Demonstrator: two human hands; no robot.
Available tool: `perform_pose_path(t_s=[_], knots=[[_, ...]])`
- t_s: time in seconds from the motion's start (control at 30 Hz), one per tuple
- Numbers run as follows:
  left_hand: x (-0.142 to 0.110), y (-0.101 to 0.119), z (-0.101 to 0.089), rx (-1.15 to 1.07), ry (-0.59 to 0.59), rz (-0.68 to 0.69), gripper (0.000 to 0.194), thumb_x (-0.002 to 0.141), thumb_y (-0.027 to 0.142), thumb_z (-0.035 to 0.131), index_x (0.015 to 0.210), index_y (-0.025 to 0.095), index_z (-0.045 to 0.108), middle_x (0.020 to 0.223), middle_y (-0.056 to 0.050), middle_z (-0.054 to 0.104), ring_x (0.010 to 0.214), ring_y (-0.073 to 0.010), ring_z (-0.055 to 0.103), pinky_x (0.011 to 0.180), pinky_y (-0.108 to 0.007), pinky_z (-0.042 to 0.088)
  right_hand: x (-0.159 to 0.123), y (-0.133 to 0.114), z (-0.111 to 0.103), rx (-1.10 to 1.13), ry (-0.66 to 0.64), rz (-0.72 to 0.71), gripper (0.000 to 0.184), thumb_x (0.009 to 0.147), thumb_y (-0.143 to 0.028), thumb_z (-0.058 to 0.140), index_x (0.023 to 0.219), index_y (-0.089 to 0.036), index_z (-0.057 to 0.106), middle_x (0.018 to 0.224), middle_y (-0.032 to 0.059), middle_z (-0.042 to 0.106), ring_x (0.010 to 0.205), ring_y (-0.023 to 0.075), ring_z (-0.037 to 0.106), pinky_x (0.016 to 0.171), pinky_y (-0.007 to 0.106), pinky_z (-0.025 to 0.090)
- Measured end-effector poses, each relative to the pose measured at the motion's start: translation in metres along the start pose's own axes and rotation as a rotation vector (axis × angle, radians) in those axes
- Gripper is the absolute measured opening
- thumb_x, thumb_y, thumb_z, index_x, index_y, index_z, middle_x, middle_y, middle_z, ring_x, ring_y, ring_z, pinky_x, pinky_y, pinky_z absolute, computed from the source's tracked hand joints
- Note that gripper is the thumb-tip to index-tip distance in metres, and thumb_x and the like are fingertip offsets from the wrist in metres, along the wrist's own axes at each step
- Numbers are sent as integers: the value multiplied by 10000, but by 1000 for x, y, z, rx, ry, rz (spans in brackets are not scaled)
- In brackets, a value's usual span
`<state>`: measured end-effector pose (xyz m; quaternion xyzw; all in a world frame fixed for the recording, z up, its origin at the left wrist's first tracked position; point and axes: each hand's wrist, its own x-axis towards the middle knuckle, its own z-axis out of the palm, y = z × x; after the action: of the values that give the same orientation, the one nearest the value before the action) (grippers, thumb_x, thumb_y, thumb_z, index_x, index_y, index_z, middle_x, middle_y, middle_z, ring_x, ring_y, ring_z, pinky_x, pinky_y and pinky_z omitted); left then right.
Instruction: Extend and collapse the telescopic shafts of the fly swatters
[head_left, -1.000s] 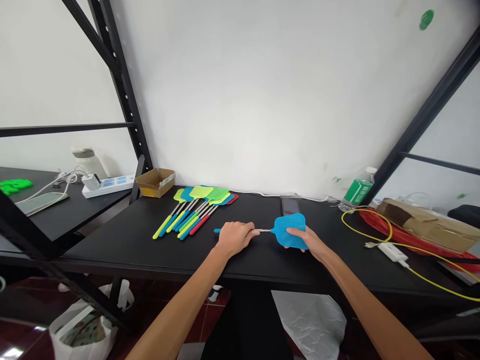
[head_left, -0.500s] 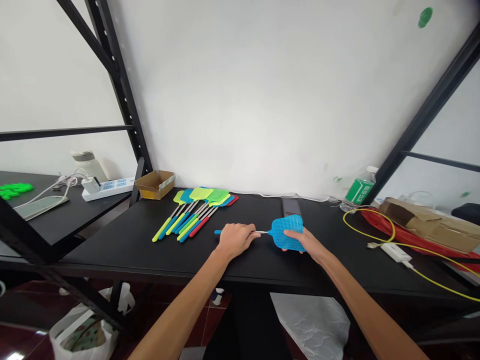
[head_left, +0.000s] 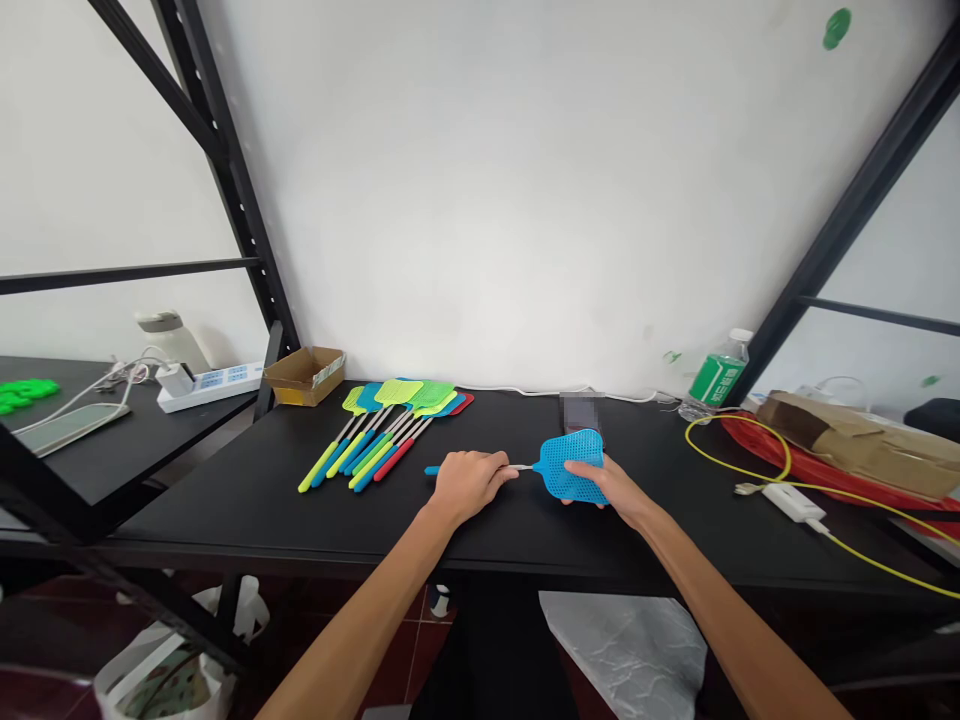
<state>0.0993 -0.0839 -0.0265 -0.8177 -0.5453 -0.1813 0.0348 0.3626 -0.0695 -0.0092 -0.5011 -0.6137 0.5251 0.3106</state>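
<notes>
A blue fly swatter (head_left: 564, 462) lies crosswise between my hands, low over the black table (head_left: 300, 520). My left hand (head_left: 471, 484) is wrapped round its handle and thin metal shaft, with the blue handle end poking out to the left. My right hand (head_left: 600, 482) pinches the perforated head, thumb on top and fingers underneath. To the left, several fly swatters (head_left: 394, 420) in yellow-green, green, blue and red lie fanned and overlapping, heads toward the wall.
A small open cardboard box (head_left: 306, 377) sits at the back left. A phone-like dark object (head_left: 581, 412) is behind the swatter head. On the right are a water bottle (head_left: 716, 375), a yellow cable (head_left: 750, 468) with a white adapter (head_left: 793, 502), and brown cardboard (head_left: 855, 445).
My view has shifted slightly. Both hands keep the same hold on the blue fly swatter, and the other swatters lie as before.
</notes>
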Motion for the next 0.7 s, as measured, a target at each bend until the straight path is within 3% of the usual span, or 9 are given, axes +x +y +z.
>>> perform_pose_path(t_s=[0.1, 0.27, 0.5, 0.7], knots=[[0, 1, 0, -45, 11, 3, 454, 1023, 595, 356, 965, 261, 659, 871, -17, 754, 801, -210, 699, 610, -271, 317, 2, 6, -1, 38, 28, -24, 447, 827, -558, 664, 1019, -156, 700, 700, 85, 740, 624, 221, 666, 433, 240, 301], [0, 3, -4, -164, 60, 8, 317, 1017, 528, 452, 988, 265, 627, 890, 24, 744, 806, -180, 680, 614, -270, 320, 10, 22, -3, 149, 199, -103, 436, 715, -578, 776, 732, -157, 660, 610, 43, 648, 511, 165, 553, 430, 259, 297], [-2, 1, -8, -169, 104, -89, 185, 990, 417, 525, 1029, 262, 617, 946, 16, 729, 827, -173, 661, 650, -278, 365, 18, 31, -9, 536, 456, -186, 415, 644, -508, 861, 728, -183, 616, 587, -6, 548, 502, 130, 464, 434, 268, 305], [-1, -4, -7, -121, 130, -202, 197, 992, 397, 520, 1025, 253, 650, 972, -29, 731, 921, -213, 666, 676, -275, 384, 20, 35, -18, 727, 705, -272, 380, 665, -478, 841, 813, -218, 607, 788, 44, 684, 716, 211, 649, 549, 307, 506]])
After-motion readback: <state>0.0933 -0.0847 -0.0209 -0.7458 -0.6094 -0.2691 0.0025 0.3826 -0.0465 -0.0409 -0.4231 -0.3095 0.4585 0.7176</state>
